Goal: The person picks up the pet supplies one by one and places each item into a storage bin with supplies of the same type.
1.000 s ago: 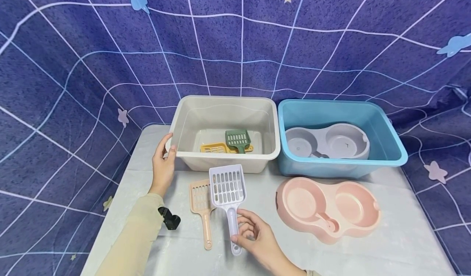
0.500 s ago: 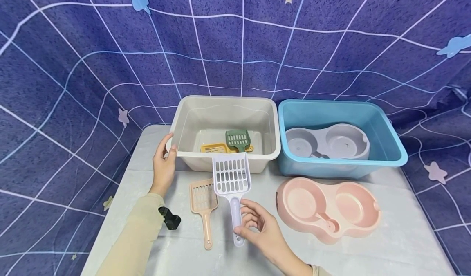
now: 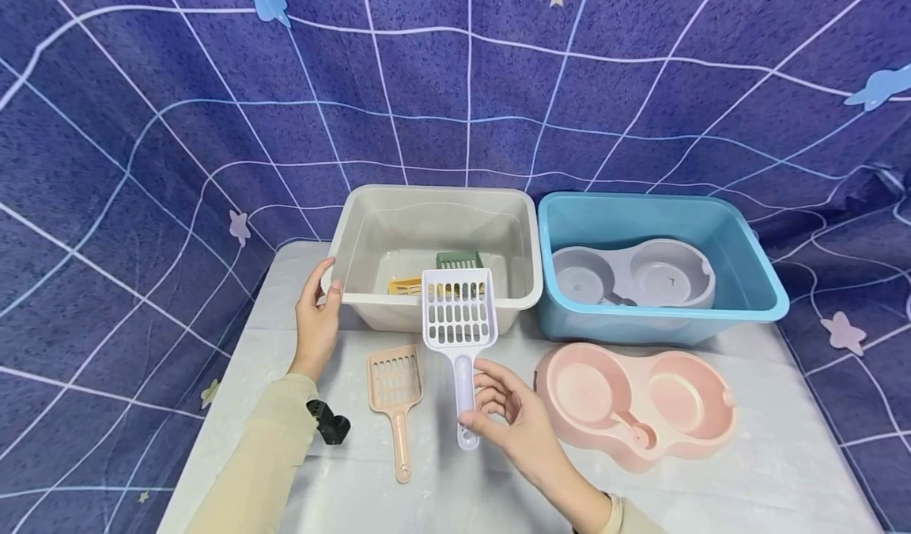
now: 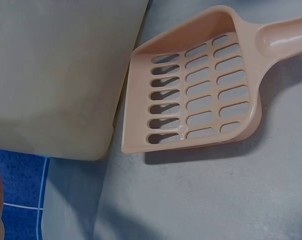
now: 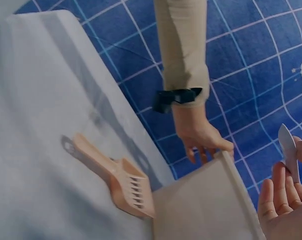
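The right hand (image 3: 515,427) pinches a lavender scoop (image 3: 461,352) by its handle. Left of that grip, the left hand (image 3: 317,324) clasps a beige bin (image 3: 387,313); a peach scoop (image 3: 399,419) lies between them.

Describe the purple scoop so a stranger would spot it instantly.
Find the beige bin, left of the blue bin. In front of it, the right hand holds the purple scoop by its handle. It alone is pale purple and held up: the peach scoop lies on the table, the green scoop and yellow scoop in the bin.
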Demonstrator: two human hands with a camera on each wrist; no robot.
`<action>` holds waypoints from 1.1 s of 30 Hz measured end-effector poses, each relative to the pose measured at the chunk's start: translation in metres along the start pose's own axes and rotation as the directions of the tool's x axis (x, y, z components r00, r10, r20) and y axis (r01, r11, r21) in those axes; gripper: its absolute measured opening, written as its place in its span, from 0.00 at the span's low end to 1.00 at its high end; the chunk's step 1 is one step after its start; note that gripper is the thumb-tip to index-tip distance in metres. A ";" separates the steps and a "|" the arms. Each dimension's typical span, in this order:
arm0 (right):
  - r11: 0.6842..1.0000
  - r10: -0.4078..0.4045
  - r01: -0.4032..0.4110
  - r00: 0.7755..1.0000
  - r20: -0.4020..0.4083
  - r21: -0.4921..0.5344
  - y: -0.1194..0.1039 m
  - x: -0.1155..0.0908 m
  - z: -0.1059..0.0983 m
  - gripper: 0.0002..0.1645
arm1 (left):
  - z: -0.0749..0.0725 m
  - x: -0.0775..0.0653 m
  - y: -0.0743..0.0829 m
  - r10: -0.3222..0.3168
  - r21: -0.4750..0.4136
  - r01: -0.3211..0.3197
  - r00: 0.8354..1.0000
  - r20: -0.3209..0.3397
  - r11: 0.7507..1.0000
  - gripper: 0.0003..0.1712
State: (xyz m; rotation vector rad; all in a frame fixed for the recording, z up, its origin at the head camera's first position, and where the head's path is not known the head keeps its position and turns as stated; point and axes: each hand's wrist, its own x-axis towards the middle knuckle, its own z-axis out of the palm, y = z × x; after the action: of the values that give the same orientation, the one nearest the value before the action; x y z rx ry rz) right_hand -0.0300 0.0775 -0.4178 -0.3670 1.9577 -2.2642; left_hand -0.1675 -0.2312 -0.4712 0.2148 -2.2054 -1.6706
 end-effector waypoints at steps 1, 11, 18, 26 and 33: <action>1.000 -0.004 0.004 1.000 -0.003 -0.003 -0.002 0.002 -0.001 0.38 | 0.000 0.000 0.000 0.002 -0.001 -0.002 1.000 0.000 1.000 0.24; 1.000 -0.006 0.006 0.998 -0.061 0.007 -0.024 0.025 -0.004 0.40 | -0.001 -0.001 0.004 -0.013 -0.005 0.013 1.000 0.014 1.000 0.25; 0.999 0.050 -0.049 0.992 -0.112 0.011 -0.041 0.046 -0.009 0.40 | -0.002 -0.011 0.037 -0.016 -0.010 0.017 0.999 0.040 1.000 0.25; 0.995 0.071 -0.078 0.991 -0.118 -0.057 -0.051 0.069 -0.019 0.38 | 0.000 -0.001 0.002 -0.002 -0.002 0.002 1.000 0.009 1.000 0.25; 0.991 0.083 -0.095 0.988 -0.128 -0.095 -0.046 0.085 -0.026 0.38 | 0.001 0.000 0.000 0.004 -0.021 -0.004 1.000 -0.001 1.000 0.25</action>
State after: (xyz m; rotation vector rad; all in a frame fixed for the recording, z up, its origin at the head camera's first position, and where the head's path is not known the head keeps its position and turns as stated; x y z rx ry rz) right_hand -0.1157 0.0875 -0.3673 -0.1481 2.1092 -2.1871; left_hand -0.1680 -0.2305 -0.4712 0.2058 -2.1844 -1.6906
